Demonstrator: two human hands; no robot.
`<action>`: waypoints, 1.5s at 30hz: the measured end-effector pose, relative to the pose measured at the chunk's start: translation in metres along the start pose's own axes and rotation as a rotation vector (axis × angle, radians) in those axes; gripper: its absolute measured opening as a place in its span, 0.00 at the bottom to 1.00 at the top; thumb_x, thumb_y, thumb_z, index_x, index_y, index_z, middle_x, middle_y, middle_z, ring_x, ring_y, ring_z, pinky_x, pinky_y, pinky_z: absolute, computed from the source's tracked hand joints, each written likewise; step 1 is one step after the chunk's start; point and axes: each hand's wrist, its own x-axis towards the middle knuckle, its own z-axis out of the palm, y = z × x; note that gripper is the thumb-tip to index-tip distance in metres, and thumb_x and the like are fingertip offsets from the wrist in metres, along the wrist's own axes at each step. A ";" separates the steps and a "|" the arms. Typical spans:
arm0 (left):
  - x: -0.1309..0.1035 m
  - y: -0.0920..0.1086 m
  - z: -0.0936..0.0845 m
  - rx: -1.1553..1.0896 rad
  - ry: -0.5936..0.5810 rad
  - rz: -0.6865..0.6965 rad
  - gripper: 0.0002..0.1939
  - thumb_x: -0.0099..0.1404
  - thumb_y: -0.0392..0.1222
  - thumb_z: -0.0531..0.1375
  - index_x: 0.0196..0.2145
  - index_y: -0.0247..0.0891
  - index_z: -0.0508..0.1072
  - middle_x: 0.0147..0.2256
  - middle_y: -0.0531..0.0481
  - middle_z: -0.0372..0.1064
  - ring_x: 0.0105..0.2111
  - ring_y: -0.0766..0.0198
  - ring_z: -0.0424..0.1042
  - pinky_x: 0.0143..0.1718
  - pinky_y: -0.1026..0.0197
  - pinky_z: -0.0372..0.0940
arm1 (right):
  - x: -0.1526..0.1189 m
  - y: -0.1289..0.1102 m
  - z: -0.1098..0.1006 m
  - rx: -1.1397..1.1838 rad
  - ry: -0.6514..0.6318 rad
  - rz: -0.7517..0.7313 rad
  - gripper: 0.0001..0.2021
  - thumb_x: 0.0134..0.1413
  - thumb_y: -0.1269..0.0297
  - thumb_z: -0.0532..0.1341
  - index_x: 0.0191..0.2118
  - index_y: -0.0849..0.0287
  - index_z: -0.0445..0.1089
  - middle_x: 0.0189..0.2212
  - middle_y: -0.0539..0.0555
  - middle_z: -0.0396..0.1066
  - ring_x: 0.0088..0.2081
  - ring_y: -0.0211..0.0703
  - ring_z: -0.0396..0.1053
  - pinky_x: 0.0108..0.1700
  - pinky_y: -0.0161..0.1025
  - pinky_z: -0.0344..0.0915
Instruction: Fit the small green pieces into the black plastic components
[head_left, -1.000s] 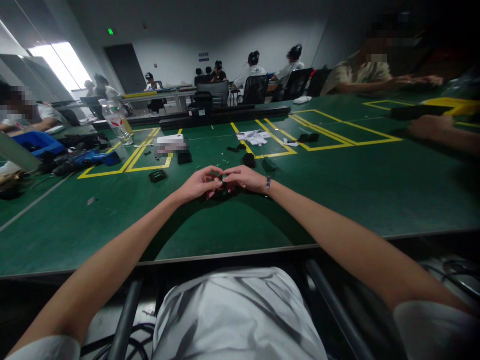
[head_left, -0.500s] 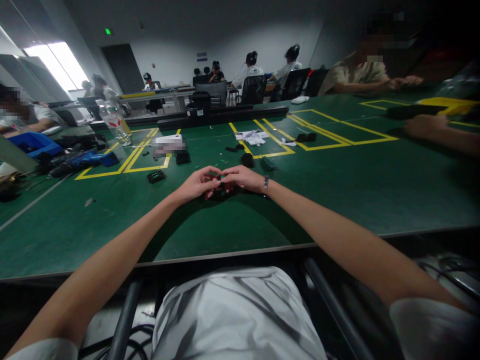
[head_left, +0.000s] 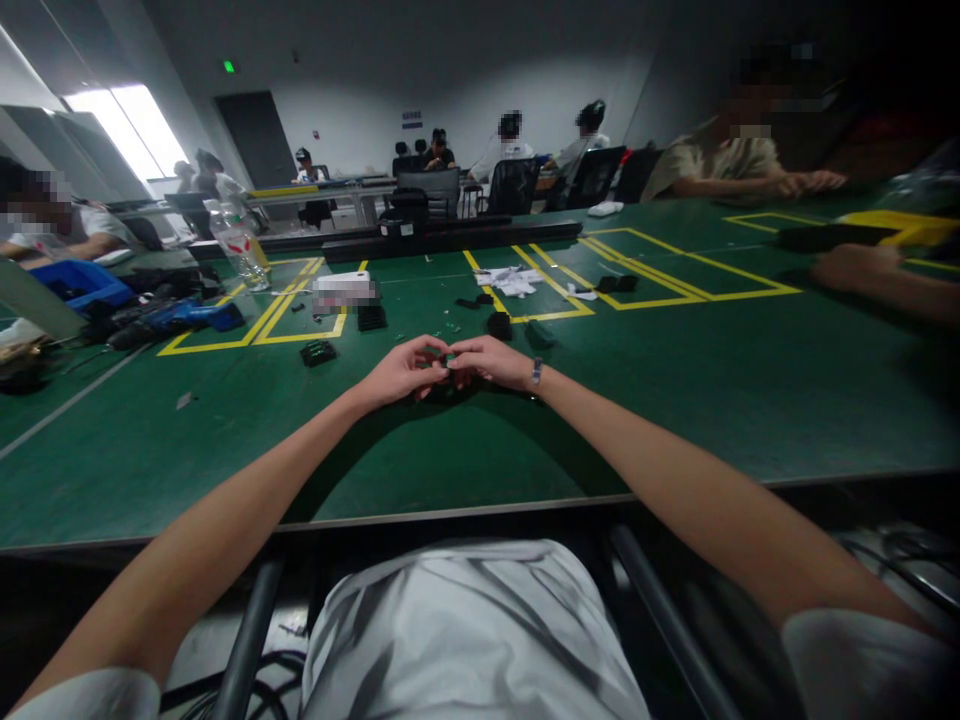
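My left hand [head_left: 409, 372] and my right hand [head_left: 496, 362] meet over the green table [head_left: 465, 460]. Between their fingertips is a small dark-green piece [head_left: 449, 360], mostly hidden, so its kind is unclear. Both hands are closed in a pinch on it. Left of them lies a black holder [head_left: 318, 352] with green parts in it. Tiny green bits [head_left: 451, 328] are scattered just beyond my fingers. A round black object [head_left: 499, 325] lies behind my right hand, beside a dark-green block [head_left: 538, 334].
Beyond my hands are a white box [head_left: 345, 288], a ribbed black part [head_left: 371, 317] and crumpled white paper [head_left: 510, 281]. A plastic bottle [head_left: 241, 248], a blue bin [head_left: 79, 285] and a blue tool [head_left: 195, 317] occupy the left. At right, another person's hand [head_left: 851, 270] rests near a black object.
The view has shifted slightly, so the scene sits a little lower and further right. My hands keep their pinch on the small piece, with only slight finger movement.
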 end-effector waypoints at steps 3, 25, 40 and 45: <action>0.000 -0.001 0.000 0.003 0.006 0.005 0.21 0.63 0.49 0.64 0.49 0.38 0.65 0.33 0.51 0.70 0.20 0.74 0.67 0.19 0.71 0.60 | -0.001 -0.002 0.000 -0.008 -0.001 0.003 0.12 0.51 0.61 0.64 0.39 0.63 0.74 0.26 0.52 0.74 0.25 0.36 0.69 0.26 0.32 0.59; 0.001 -0.004 0.001 0.062 0.014 0.018 0.21 0.62 0.47 0.64 0.49 0.38 0.65 0.32 0.52 0.69 0.19 0.74 0.65 0.19 0.71 0.60 | 0.002 0.005 -0.002 -0.022 -0.008 -0.010 0.14 0.54 0.58 0.63 0.41 0.63 0.74 0.26 0.51 0.73 0.27 0.38 0.70 0.29 0.33 0.61; 0.001 -0.005 0.005 0.112 0.025 0.043 0.19 0.63 0.46 0.63 0.48 0.38 0.63 0.32 0.52 0.69 0.18 0.76 0.64 0.19 0.71 0.59 | 0.000 0.000 0.001 -0.048 -0.028 -0.012 0.16 0.53 0.57 0.65 0.44 0.62 0.74 0.30 0.52 0.74 0.29 0.37 0.70 0.31 0.34 0.63; -0.001 -0.002 0.007 0.138 0.018 0.039 0.18 0.64 0.46 0.62 0.48 0.38 0.62 0.32 0.53 0.69 0.19 0.75 0.64 0.19 0.71 0.59 | -0.001 -0.003 0.002 -0.093 -0.019 -0.002 0.16 0.53 0.57 0.64 0.44 0.62 0.74 0.29 0.51 0.73 0.29 0.38 0.70 0.31 0.34 0.62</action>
